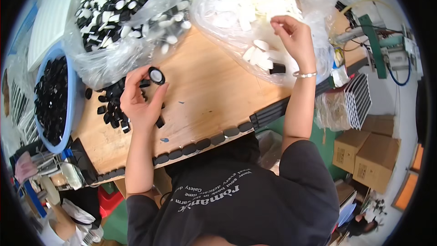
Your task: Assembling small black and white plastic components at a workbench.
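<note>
Black held piece [157, 75] with white centre [156, 77], light-blue basin [76, 105], tan tabletop [214, 73], dark-grey shirt [277, 191] with white lettering [205, 194]

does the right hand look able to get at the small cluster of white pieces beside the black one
Probably yes: the right hand is close by, and nothing solid shows between it and the white pieces, which appear to lie on clear plastic.

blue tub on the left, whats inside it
The blue tub holds a heap of small black pieces. Only the top layer shows; anything lower down is covered by it and can't be seen.
</note>
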Available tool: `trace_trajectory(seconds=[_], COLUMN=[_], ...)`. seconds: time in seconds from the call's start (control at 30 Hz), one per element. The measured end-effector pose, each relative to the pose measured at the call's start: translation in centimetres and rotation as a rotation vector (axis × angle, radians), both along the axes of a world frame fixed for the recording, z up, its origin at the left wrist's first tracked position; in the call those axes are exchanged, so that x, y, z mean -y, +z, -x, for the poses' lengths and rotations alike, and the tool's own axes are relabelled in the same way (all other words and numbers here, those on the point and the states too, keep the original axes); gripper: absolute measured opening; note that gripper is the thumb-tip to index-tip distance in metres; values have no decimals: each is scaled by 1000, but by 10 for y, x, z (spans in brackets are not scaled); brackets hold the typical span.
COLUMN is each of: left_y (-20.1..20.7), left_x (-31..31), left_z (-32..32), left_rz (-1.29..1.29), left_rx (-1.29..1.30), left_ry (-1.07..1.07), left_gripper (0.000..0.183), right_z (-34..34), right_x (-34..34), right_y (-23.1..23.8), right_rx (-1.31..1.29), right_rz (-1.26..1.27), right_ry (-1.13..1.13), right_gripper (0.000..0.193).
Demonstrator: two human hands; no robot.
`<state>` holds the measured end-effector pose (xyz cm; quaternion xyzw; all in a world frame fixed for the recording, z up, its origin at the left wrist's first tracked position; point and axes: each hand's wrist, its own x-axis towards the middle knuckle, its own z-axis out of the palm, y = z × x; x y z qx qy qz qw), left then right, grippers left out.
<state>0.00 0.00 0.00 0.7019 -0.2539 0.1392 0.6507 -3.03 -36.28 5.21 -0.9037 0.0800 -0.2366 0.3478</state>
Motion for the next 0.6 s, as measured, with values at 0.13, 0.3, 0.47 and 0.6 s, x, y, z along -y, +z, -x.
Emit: trace_trajectory(seconds=[0.13,0.3,0.47,0.6], left_y=[4,2,0,1], left_x=[3,6,11,9], left_z=[2,8,8,10], left_rz=[-8,-60,-90,-108], left_rx=[-20,-33,-46,-77], left_ry=[-40,-49,-78,-50], left_gripper=[45,45,44,43], right_z=[39,69,73,85], right_x=[32,50,40,37], right_y=[-12,-33,-40,-41], right_rx=[-188,-260,-244,-361], right_rz=[81,203,85,248], right_ry=[-104,-266,-293,-375], right_gripper=[14,15,16,18])
